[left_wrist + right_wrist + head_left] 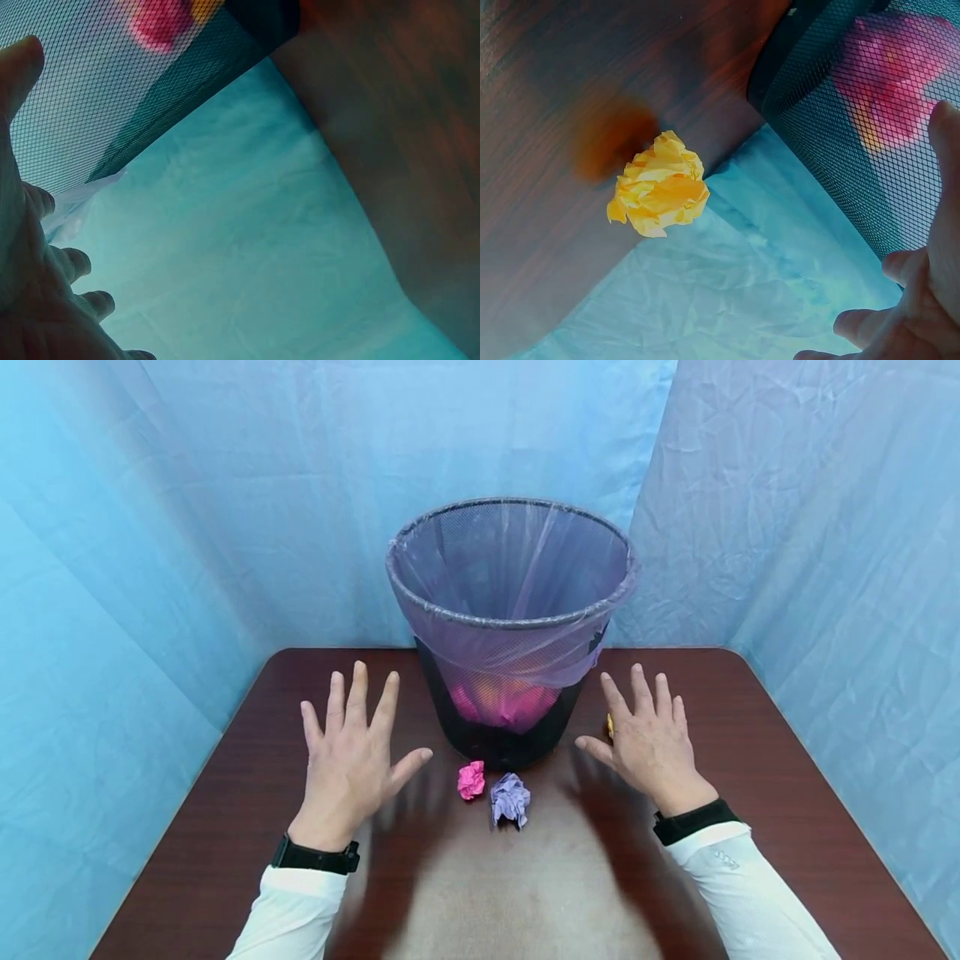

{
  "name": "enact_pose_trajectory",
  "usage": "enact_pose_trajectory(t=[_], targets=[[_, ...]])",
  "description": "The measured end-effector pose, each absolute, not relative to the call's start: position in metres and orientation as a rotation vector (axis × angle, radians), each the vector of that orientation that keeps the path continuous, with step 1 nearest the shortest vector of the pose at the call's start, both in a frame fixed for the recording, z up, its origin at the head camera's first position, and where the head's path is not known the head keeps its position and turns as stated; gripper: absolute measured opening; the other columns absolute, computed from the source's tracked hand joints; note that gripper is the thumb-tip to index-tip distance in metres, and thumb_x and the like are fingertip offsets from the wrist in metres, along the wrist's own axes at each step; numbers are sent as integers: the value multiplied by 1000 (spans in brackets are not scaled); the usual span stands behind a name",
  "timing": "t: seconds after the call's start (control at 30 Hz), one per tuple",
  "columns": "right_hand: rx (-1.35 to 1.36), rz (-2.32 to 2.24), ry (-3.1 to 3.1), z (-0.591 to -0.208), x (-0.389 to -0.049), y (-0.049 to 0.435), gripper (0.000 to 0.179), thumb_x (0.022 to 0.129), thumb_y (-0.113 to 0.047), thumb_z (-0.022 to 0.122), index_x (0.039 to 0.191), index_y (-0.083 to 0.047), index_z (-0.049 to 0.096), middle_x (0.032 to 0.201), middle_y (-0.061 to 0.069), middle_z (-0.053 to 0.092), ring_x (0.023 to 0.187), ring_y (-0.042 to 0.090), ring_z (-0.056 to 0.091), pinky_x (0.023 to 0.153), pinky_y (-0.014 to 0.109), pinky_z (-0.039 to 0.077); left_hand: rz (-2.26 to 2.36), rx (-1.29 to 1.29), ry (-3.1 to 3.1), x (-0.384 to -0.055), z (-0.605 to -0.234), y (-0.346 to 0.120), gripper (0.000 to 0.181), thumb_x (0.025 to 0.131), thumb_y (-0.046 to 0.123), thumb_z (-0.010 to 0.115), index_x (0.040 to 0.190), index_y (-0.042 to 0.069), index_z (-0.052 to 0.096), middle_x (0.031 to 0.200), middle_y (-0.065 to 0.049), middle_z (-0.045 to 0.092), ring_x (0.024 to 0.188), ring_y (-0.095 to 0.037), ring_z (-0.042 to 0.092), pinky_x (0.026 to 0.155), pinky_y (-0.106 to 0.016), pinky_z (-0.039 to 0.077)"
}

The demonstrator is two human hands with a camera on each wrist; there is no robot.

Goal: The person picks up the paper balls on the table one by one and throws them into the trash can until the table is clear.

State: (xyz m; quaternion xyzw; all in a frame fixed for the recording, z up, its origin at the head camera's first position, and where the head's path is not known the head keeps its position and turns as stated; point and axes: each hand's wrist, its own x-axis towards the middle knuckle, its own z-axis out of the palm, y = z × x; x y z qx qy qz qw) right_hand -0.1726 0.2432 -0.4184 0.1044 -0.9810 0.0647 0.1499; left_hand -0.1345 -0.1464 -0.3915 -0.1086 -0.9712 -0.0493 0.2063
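Note:
My left hand [347,764] hovers over the table left of the bin, fingers spread and holding nothing. On the other side, my right hand [651,747] is likewise spread and holds nothing. Between them stands a black mesh waste bin [495,753] lined with a purple bag [517,647]. Pink and orange-yellow crumpled paper shows through its mesh. In front of the bin lie a pink paper ball [471,780] and a purple paper ball [511,800]. A yellow paper ball [660,186] sits right of the bin, mostly hidden behind my right hand in the head view.
The dark brown table [240,793] has rounded far corners. Light blue cloth [300,510] hangs behind it and along both sides. The bin stands near the table's far edge, its rim rising well above the hands.

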Motion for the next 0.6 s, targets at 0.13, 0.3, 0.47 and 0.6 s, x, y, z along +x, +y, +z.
enact_pose_trajectory(t=[0.13,0.3,0.47,0.6], targets=[[299,196,-2827,-422,-173,242,99,87,-60,76,163,-14,34,166,33,23,150,62,19,114,78,23,-141,-296,-2729,-134,-399,-145,107,87,72,67,169,24,17,174,-20,12,159,-49,11,117,-81,11],[292,188,-2839,-424,-173,243,98,88,-61,75,163,-13,35,166,34,24,150,62,19,114,78,24,-129,-282,-2746,-132,-409,-143,108,85,71,69,169,23,20,174,-21,15,158,-50,13,116,-81,12],[284,187,-2859,-428,-175,244,97,89,-60,75,163,-13,35,165,35,24,149,63,20,113,79,25,-138,-270,-2774,-131,-419,-142,108,85,72,69,168,23,21,173,-21,15,158,-49,13,116,-81,12],[278,202,-2877,-432,-176,246,96,89,-59,75,163,-13,35,165,35,24,149,64,20,113,79,25,-152,-270,-2769,-129,-426,-142,108,84,72,70,167,22,25,173,-22,18,158,-50,15,115,-82,13]])
